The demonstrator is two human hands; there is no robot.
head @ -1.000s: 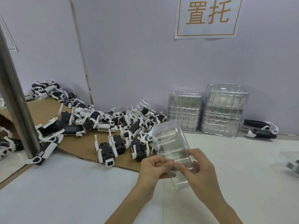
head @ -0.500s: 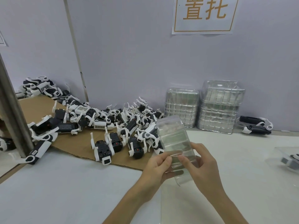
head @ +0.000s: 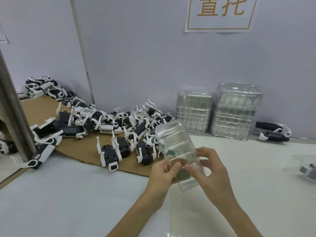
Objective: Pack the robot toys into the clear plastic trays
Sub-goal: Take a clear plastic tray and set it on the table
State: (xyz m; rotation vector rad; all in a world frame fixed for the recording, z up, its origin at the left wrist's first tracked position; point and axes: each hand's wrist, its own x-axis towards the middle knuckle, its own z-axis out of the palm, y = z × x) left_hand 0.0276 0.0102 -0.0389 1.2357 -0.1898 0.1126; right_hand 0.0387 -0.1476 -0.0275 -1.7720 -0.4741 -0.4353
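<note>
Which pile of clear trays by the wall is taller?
The right pile, beside the lone robot toy. Its top rises clearly higher up the wall than the left pile.

Your wall sign shows two orange characters: the first, cropped at the top, looks like 直; the second reads 托. Barcode labels on the robot toys are too small to read.

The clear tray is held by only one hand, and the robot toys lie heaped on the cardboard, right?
No: the head view shows the left hand and right hand both holding the clear tray. The robot toys do lie heaped on the cardboard.
</note>
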